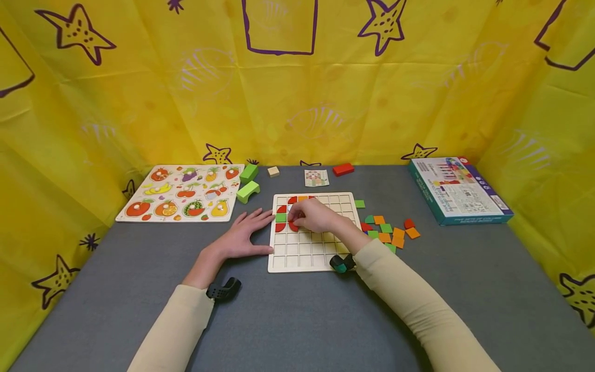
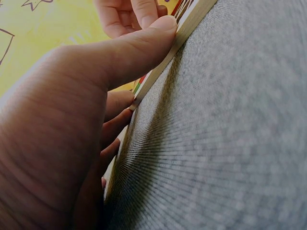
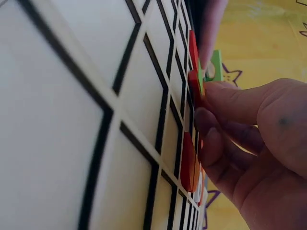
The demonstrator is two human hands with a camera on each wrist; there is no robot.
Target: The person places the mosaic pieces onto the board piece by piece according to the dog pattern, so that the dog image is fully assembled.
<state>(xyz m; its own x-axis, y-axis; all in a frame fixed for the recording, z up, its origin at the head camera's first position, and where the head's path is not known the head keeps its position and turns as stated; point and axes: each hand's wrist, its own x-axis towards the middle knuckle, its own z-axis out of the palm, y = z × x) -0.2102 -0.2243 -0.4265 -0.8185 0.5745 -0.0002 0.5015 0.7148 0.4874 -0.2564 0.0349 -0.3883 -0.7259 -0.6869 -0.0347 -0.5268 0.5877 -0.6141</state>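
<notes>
A pale wooden grid board [image 1: 297, 263] lies in the middle of the table. Red, green and orange tiles fill some squares in its upper left part. Over those squares, my right hand [image 1: 313, 216] pinches a red tile with a curved edge [image 1: 294, 227] between thumb and fingers, low at the grid. The right wrist view shows the fingertips right at a red tile [image 3: 195, 88]. My left hand [image 1: 244, 235] rests at the board's left edge, fingers extended and thumb [image 2: 144, 45] apart, touching the wooden rim in the left wrist view.
Loose colored tiles [image 1: 398, 237] are scattered right of the board. Behind it lie a small picture card [image 1: 316, 178], a red block [image 1: 343, 169] and a small wooden block [image 1: 273, 171]. A fruit puzzle board [image 1: 174, 206] and green blocks [image 1: 248, 191] sit left; a game box [image 1: 457, 191] sits right.
</notes>
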